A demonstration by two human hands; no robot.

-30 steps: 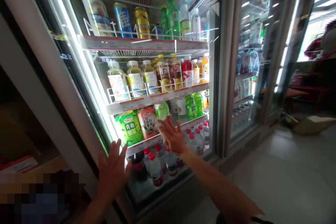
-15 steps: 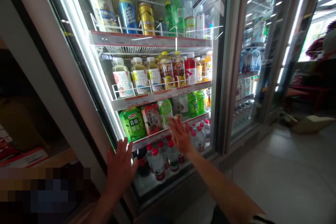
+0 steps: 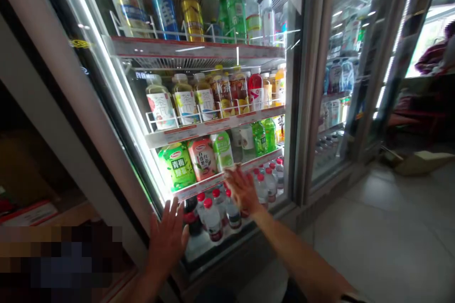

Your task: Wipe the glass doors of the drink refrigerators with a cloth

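Observation:
My left hand (image 3: 167, 239) is raised flat against the glass door near its lower left edge, fingers spread and holding nothing. My right hand (image 3: 244, 194) reaches to the glass in front of the lower shelf. Its fingers are blurred over something small and pale that I cannot make out. Behind the glass near it are a light green bottle (image 3: 222, 150), a red tea bottle (image 3: 202, 158) and red-capped water bottles (image 3: 212, 220). A green bottle (image 3: 177, 165) stands behind the glass above my left hand.
Higher shelves hold cans (image 3: 165, 13) and tea bottles (image 3: 159, 104). Another glass-door cooler (image 3: 336, 85) stands to the right. On the tiled floor (image 3: 377, 227) at the right lies an open cardboard piece (image 3: 423, 163). A person in patterned clothing (image 3: 432, 58) is partly visible at the far right.
My right hand has moved slightly down and left across the glass. My left hand sits slightly lower in view, still spread. The view has shifted a little.

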